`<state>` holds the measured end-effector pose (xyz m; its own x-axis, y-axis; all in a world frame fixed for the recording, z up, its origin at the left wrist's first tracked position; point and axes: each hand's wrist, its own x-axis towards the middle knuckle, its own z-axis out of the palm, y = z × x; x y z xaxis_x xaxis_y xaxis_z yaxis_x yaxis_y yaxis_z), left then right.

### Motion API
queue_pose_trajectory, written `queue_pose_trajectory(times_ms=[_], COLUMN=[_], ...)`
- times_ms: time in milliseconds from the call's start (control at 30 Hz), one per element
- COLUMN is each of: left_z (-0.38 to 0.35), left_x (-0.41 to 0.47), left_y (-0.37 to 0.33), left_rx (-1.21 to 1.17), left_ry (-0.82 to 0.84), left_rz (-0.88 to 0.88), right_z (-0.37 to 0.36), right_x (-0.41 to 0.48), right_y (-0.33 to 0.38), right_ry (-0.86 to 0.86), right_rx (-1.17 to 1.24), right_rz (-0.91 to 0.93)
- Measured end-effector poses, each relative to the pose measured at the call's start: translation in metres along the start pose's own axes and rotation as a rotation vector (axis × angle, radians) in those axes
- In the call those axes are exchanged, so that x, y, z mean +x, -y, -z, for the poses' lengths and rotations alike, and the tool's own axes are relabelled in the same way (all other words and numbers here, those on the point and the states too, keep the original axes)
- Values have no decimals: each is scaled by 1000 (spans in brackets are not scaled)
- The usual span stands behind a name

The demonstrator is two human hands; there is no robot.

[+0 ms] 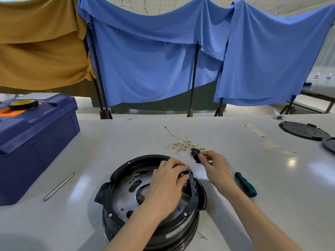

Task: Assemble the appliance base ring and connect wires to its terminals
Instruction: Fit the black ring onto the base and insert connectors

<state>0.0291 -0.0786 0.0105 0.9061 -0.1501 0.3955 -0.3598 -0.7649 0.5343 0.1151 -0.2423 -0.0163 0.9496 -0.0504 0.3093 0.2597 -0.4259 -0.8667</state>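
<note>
I steady the base ring point(192, 180) with my left hand point(166, 180), fingers clamped; right hand point(213, 163) pinches the socket part point(196, 156) (seat it squarely).

Both hands reach forward, left grip point(169, 180) curled, right grip point(211, 161) pinching.

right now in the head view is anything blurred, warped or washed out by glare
Head view: wide-angle warp bows the table edge and the curtains; glare patches sit on the table right of the screwdriver; the lower forearms are softly blurred; a dark shadow fills the bottom left corner; the left hand, right hand and base ring read clearly.
</note>
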Motion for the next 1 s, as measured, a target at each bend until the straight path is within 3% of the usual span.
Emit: queue_pose_trajectory(times_ms=[133,267,400,600,733,1000], left_z=[5,9,10,13,16,15], left_x=[-1,-2,-3,-2,-3,-7], left_y=[-4,-12,-15,-17,-17,-20], left_rx=[-116,-258,-300,-456,-507,-489], left_ry=[-88,-150,-194,-227,-166,-130], left_rz=[21,-1,-35,87,101,107], right_z=[15,21,19,25,25,28], right_x=[-20,-39,-48,-55,-55,-59], right_y=[29,49,56,51,48,43], right_ry=[116,256,254,348,221,200], right_rx=[452,682,659,626,531,617], right_rz=[-166,-174,-129,17,107,34])
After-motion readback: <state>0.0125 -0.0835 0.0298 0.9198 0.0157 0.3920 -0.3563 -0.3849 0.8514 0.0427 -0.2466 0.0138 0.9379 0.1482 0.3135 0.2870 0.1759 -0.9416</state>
